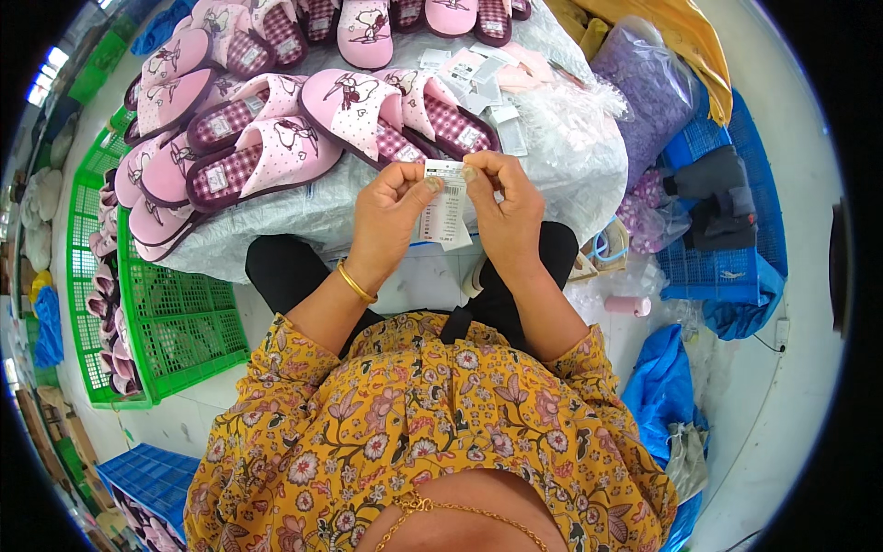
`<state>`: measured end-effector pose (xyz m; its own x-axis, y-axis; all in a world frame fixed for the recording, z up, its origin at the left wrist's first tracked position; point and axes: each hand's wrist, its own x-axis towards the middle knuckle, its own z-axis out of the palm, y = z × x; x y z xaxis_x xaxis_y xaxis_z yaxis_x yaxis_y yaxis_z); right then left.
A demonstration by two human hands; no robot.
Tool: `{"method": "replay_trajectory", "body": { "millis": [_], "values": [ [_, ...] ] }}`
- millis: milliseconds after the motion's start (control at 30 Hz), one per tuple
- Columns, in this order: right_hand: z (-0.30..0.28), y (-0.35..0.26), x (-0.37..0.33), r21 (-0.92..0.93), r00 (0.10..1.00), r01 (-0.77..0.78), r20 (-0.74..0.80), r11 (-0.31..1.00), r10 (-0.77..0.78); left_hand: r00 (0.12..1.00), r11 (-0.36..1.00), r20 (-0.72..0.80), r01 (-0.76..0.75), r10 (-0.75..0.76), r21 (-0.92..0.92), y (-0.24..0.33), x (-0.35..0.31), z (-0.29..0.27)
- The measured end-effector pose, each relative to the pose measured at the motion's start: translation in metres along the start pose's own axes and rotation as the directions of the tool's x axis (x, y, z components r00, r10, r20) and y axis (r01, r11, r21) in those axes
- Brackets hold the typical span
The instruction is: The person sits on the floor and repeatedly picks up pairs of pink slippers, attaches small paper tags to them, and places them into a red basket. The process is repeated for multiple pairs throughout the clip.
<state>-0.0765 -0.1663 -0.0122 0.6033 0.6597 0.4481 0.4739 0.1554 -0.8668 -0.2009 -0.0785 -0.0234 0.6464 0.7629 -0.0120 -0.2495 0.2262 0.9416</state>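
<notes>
Between my two hands is a white printed paper tag [445, 219], held upright by its upper end with its lower part hanging free. My left hand [391, 216] pinches its left edge between thumb and fingers. My right hand [504, 207] grips the upper right corner the same way. Just beyond my hands, pink and white slippers [354, 101] with dark checked insoles lie on a plastic-covered work surface [303, 221]. More loose tags [478, 78] are scattered to the right of the slippers, beside some clear plastic bags [579, 115].
At left stands a green crate [179, 322] with slippers along its far side. A blue crate [773, 202] at right holds dark pieces, near a bag of purple material [644, 87]. Blue plastic sheeting [658, 382] and a pink roll [627, 305] lie on the floor.
</notes>
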Motion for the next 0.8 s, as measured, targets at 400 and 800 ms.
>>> {"method": "replay_trajectory", "body": {
  "millis": [400, 800],
  "values": [
    [0.002, -0.014, -0.003, -0.012, 0.986, -0.146, 0.08, 0.989, 0.147, 0.99, 0.94, 0.048, -0.143, 0.135, 0.309, -0.003, -0.001, -0.012],
    [-0.006, -0.009, 0.0, 0.075, 0.921, -0.372, 0.156, 0.925, 0.357, 0.761, 0.409, 0.273, -0.571, 0.588, 0.712, -0.005, 0.001, -0.01]
  ]
}}
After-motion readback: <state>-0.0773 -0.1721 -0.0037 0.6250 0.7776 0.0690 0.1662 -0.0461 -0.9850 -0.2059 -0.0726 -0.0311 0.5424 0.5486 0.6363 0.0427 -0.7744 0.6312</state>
